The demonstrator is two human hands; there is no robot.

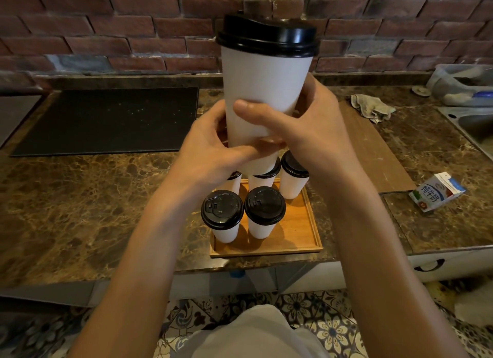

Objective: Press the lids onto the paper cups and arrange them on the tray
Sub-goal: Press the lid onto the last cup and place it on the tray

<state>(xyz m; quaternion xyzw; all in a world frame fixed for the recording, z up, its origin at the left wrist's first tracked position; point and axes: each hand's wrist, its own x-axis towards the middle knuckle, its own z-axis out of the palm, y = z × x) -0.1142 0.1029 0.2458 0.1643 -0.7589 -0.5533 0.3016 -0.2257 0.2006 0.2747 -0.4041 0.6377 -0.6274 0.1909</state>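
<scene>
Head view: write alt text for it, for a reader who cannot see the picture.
The left hand and right hand hold a white paper cup capped with a black lid above a wooden tray on a brown marbled counter. Five lidded cups stand on the tray, three behind and two in front; its front right corner is bare.
</scene>
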